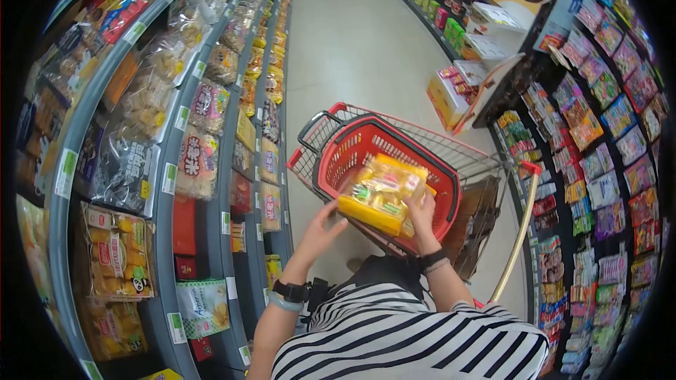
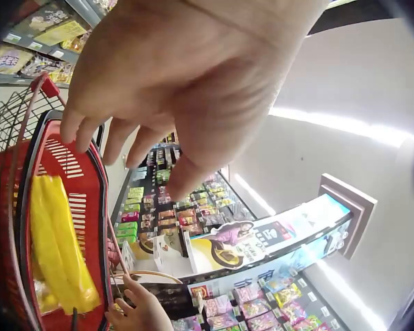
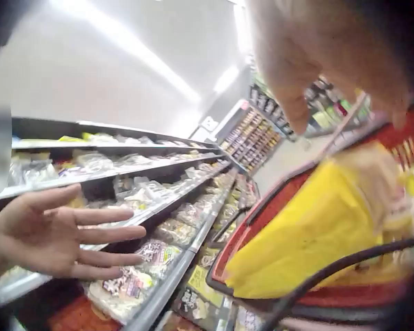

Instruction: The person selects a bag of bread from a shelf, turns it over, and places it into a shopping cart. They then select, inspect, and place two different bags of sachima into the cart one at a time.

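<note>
A yellow-and-clear snack package lies tilted in a red shopping basket, set in the cart. My right hand is at the package's right side in the head view, and in the right wrist view its fingers extend above the yellow wrapper with a gap between. At the left, my left hand is held beside the package's near corner with its fingers spread and nothing in them. The left wrist view shows that palm above the basket.
The wire cart has a gold-coloured handle bar on the right. Shelves of bagged pastries line the left side. Hanging snack packets fill the right-hand display. A cardboard display box stands on the floor beyond the cart.
</note>
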`<state>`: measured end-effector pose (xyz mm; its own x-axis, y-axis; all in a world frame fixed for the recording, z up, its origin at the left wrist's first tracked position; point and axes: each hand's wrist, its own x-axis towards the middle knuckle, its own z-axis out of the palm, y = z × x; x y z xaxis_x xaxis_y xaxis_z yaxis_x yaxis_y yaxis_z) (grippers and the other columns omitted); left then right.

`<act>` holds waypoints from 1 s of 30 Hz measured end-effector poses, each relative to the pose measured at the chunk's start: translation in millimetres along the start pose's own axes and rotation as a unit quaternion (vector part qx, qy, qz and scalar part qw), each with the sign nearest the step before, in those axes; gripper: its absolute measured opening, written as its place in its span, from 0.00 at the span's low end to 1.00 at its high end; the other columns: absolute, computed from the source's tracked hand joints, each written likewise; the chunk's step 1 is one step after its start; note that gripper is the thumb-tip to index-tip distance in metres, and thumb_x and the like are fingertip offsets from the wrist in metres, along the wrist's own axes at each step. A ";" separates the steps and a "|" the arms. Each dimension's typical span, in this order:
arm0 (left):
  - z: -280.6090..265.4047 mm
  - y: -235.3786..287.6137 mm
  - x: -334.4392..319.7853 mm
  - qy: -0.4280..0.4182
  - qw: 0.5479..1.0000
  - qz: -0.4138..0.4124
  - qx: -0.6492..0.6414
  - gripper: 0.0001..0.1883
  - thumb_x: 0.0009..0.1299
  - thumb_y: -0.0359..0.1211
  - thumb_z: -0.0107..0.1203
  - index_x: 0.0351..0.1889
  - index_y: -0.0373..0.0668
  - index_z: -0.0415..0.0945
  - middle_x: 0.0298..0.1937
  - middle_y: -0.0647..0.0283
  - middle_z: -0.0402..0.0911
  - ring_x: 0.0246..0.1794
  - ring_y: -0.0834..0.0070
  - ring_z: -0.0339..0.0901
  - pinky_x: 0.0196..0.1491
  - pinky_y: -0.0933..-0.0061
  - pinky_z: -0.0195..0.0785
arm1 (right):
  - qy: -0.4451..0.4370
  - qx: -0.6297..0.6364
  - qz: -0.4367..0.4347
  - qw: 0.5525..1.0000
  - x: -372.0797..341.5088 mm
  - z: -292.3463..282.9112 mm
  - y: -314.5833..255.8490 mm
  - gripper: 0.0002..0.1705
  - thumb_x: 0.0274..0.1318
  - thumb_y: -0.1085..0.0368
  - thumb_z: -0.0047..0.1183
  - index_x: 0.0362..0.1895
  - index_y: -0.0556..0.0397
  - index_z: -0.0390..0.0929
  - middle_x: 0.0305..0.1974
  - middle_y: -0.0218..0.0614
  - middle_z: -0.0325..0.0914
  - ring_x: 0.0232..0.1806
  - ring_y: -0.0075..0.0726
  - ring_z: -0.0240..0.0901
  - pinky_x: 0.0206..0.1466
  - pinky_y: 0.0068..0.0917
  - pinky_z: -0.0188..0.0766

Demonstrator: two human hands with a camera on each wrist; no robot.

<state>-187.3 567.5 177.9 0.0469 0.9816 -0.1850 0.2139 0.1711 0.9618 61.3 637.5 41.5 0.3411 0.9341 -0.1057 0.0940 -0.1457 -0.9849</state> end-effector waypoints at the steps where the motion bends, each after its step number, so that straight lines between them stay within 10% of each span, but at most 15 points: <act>1: -0.9 1.4 -3.0 -0.022 1.000 0.000 -0.001 0.29 0.64 0.39 0.57 0.61 0.38 0.63 0.60 0.55 0.68 0.61 0.68 0.63 0.63 0.68 0.53 | 0.118 -0.256 -0.118 0.952 4.6 -4.0 8.0 0.33 0.49 0.60 0.59 0.58 0.60 0.63 0.54 0.47 0.68 0.56 0.44 0.65 0.58 0.37 0.62; 7: -30.7 -2.2 -32.8 0.075 0.997 0.005 -0.016 0.25 0.67 0.43 0.53 0.61 0.44 0.65 0.59 0.61 0.70 0.62 0.68 0.64 0.63 0.61 0.54 | -0.167 -0.047 -0.072 0.982 8.0 47.2 -46.1 0.29 0.51 0.61 0.57 0.56 0.57 0.67 0.54 0.45 0.68 0.53 0.41 0.65 0.56 0.34 0.62; 13: -92.8 16.7 -103.7 0.316 0.947 0.064 0.012 0.21 0.67 0.38 0.54 0.56 0.41 0.68 0.55 0.60 0.72 0.58 0.69 0.67 0.62 0.64 0.57 | -0.474 0.039 -0.091 0.875 -67.1 165.4 -159.7 0.22 0.55 0.68 0.53 0.55 0.55 0.69 0.46 0.35 0.73 0.45 0.26 0.69 0.49 0.23 0.66; 23: -243.0 55.6 -314.7 0.828 0.495 0.177 0.195 0.36 0.65 0.30 0.55 0.68 0.41 0.47 0.67 0.55 0.55 0.67 0.67 0.52 0.66 0.68 0.47 | -0.821 0.133 -0.178 0.526 -259.9 276.7 -262.4 0.22 0.56 0.69 0.52 0.56 0.55 0.67 0.54 0.37 0.67 0.56 0.34 0.67 0.54 0.27 0.66; 30: -300.6 26.4 -362.5 0.860 0.465 0.204 -0.042 0.40 0.63 0.28 0.55 0.70 0.41 0.42 0.68 0.54 0.54 0.67 0.65 0.51 0.65 0.71 0.43 | -0.884 0.144 -0.180 0.407 -333.7 279.3 -267.8 0.23 0.57 0.68 0.52 0.57 0.55 0.67 0.54 0.37 0.66 0.54 0.33 0.67 0.54 0.28 0.67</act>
<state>-492.0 241.6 331.0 -0.7987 -0.4646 0.3823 0.4877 -0.1277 0.8636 -339.0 455.9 302.1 -0.8763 -0.3103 0.3685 -0.3592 -0.0890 -0.9290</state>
